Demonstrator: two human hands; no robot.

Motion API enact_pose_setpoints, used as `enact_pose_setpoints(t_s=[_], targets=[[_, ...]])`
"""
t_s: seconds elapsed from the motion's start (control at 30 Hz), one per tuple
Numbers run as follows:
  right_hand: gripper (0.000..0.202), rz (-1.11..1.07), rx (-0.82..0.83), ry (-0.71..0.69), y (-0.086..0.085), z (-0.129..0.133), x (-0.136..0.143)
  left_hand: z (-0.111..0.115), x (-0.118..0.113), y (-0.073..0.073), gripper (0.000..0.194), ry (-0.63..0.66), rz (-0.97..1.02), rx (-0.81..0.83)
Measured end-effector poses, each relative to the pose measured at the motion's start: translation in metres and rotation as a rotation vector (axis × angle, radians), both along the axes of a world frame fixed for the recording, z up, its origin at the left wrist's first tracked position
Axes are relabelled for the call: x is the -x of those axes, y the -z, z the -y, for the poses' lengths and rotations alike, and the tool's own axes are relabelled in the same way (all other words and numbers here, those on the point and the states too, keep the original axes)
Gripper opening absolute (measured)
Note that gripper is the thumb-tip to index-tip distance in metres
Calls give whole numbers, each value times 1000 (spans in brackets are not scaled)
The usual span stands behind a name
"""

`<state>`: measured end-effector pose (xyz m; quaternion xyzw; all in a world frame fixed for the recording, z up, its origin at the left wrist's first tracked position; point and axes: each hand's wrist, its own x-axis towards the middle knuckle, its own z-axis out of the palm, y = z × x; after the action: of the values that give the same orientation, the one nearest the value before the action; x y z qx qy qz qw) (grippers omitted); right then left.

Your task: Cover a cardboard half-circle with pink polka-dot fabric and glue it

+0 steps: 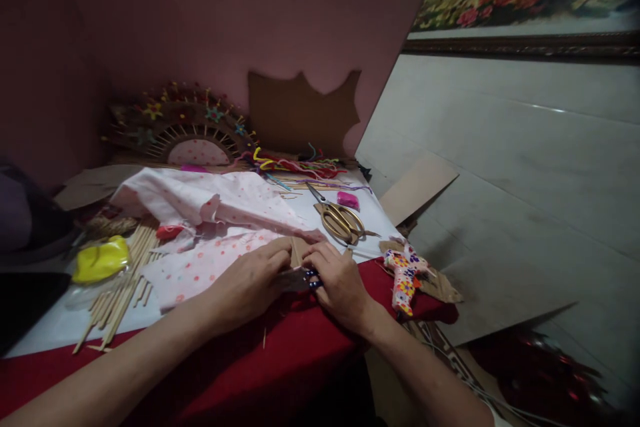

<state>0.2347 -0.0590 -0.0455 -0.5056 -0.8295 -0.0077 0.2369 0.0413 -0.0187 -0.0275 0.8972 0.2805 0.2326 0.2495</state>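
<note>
Between my hands is a small piece of brown cardboard (297,251), low over the front edge of the table. My left hand (263,278) is closed on its left side, fingers curled over it. On the right side my right hand (334,280) grips the same piece, with dark blue rings or beads showing at its fingers. Something pale lies along the lower edge of the cardboard, too small to make out. White cloth with red dots (220,253) spreads just beyond my left hand. Gold-handled scissors (343,221) lie beyond my right hand, blades pointing away.
Thin wooden sticks (120,280) and a yellow packet (101,260) lie at left. A pink block (349,200) sits behind the scissors. Coloured pipe cleaners (295,165) and a decorated cardboard arch (185,123) stand along the wall. A flowered cloth figure (404,280) rests at the right corner.
</note>
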Motion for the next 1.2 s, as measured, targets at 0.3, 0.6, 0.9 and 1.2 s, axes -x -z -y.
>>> enact_pose_setpoints(t_s=[0.3, 0.6, 0.9, 1.2], targets=[[27, -95, -33, -16, 4, -4, 4, -2, 0, 16, 15, 6, -67, -235], [26, -176, -46, -1, 5, -6, 6, -5, 3, 4, 10, -33, -274, -446], [21, -422, -194, -23, -18, 7, -9, -10, 9, 7, 16, -59, -261, -440], [14, 145, -174, -38, -20, 6, 6, -5, 16, -4, 17, -44, -244, -494]])
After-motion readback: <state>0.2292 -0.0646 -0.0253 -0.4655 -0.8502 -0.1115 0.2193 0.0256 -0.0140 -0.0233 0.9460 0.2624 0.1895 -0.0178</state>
